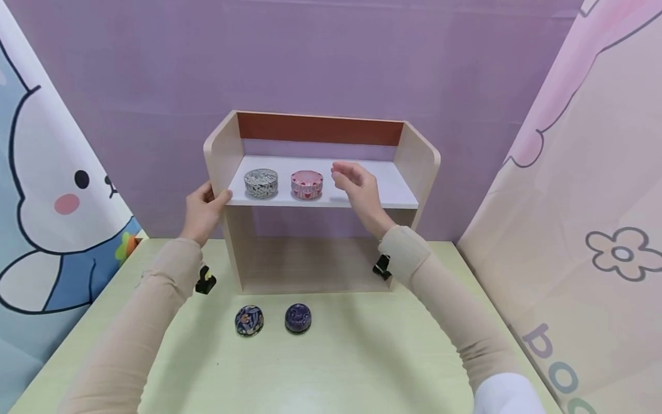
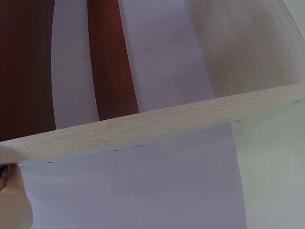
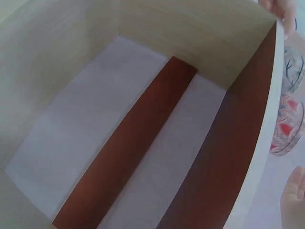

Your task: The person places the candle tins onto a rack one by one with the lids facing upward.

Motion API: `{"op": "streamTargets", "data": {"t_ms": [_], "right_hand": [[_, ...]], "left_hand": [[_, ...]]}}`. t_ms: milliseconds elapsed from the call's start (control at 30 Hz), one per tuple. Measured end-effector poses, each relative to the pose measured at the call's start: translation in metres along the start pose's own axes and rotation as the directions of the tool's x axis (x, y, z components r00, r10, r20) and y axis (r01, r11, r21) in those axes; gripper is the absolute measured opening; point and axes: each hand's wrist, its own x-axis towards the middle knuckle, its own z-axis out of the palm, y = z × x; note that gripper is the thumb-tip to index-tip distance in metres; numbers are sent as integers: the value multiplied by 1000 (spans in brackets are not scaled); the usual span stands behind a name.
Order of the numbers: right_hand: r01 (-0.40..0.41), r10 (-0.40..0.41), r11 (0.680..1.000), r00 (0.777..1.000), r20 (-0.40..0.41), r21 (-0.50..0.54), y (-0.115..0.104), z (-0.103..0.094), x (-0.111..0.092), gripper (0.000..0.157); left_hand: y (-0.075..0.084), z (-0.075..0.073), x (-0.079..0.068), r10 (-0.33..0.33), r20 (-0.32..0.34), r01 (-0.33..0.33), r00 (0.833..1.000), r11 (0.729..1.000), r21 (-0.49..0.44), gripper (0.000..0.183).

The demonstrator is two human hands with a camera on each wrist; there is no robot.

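A small wooden shelf [image 1: 323, 204] stands on the table. My left hand [image 1: 203, 213] grips its left side panel [image 1: 223, 154], thumb at the front edge and fingers on the outer side; the left wrist view shows part of that hand [image 2: 14, 200] at the panel's edge. On the white upper board, a black-and-white patterned round tin [image 1: 261, 183] sits left of a pink-and-red round tin [image 1: 307, 184]. My right hand [image 1: 358, 187] hovers over the board just right of the pink tin, apart from it, fingers loosely bent and holding nothing.
Two dark patterned round tins, one with a floral pattern [image 1: 249, 320] and one purple [image 1: 297, 318], lie on the pale table [image 1: 289, 374] in front of the shelf. A purple backdrop [image 1: 331, 57] hangs behind, with printed cloths [image 1: 584, 190] on both sides.
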Motion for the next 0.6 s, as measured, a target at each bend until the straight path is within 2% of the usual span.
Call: {"op": "streamTargets", "data": {"t_ms": [167, 367, 500, 600], "right_hand": [[-16, 14, 1000, 996, 83, 23, 2, -4, -20, 34], [-53, 65, 996, 980, 189, -67, 15, -9, -43, 33], [-71, 97, 992, 956, 278, -101, 30, -8, -55, 31], [-84, 121, 989, 928, 353, -118, 43, -5, -63, 32]], "left_hand": [[-2, 1, 2, -6, 1, 6, 1000, 1000, -4, 54], [-5, 2, 1, -14, 5, 14, 1000, 1000, -23, 54], [-5, 3, 1, -11, -6, 10, 1000, 1000, -26, 53], [-4, 3, 3, -4, -21, 3, 1000, 1000, -29, 51]]}}
